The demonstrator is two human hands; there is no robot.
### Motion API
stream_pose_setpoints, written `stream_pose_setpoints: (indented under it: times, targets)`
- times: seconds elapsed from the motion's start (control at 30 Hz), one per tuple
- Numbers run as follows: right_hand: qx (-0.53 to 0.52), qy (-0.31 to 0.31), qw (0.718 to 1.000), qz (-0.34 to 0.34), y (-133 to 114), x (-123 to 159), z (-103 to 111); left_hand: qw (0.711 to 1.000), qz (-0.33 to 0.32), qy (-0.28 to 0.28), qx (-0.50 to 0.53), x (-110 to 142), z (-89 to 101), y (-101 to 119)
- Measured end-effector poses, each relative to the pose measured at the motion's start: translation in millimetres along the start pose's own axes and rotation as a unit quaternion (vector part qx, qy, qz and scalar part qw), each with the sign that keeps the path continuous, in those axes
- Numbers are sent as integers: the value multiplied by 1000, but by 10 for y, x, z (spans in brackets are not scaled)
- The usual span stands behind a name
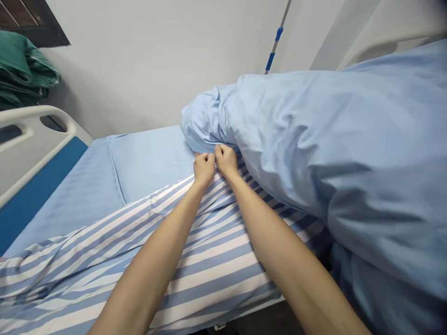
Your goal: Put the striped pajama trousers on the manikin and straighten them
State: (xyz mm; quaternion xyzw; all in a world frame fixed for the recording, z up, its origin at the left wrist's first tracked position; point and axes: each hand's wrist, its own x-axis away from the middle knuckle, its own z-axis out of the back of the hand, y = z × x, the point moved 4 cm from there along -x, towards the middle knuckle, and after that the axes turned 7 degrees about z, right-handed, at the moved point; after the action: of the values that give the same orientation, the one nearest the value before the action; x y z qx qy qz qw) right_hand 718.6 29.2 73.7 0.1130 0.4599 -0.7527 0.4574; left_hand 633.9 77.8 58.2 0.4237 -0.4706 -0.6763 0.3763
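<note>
Blue-and-white striped cloth (213,279) stretches across the bed in front of me, with wrinkles towards the left. Side by side at its far edge, my left hand (204,168) and my right hand (226,160) are closed, fingers curled, and they appear to pinch the striped cloth. The fingertips and the exact fold between them are hidden. Right beside my right hand bulges a thick light-blue quilt (314,139), folded back over the right side of the bed. A small patch of skin shows just behind my left hand; whose it is I cannot tell.
A light-blue sheet (146,153) covers the mattress. To the left stands a white and blue bed end panel (42,163), with folded green cloth (26,70) beyond it. A pole with blue fittings (274,46) leans by the white wall (157,60) behind the bed.
</note>
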Motion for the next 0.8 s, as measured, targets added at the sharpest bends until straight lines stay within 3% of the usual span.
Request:
stream_pose_setpoints:
  times: [0.1,0.17,0.23,0.43,0.53,0.63,0.8]
  targets:
    - [21,-15,1000,-8,48,26,-70,998,30,-49,-3,45,181,31]
    - [15,-16,1000,-6,24,40,-61,997,45,-62,-25,135,493,51]
    - [8,-15,1000,-7,2,48,-40,996,52,-46,-54,257,970,49]
    - [13,-19,1000,-9,-3,56,-33,979,79,102,-158,596,2774,-121]
    - [21,-23,1000,-5,-5,55,-40,962,90,149,-210,716,3411,-302]
    - [33,-23,999,2,-19,59,-50,924,125,162,-322,818,3730,-568]
    - [74,-34,997,9,-59,88,-91,859,149,173,-459,883,3827,-883]
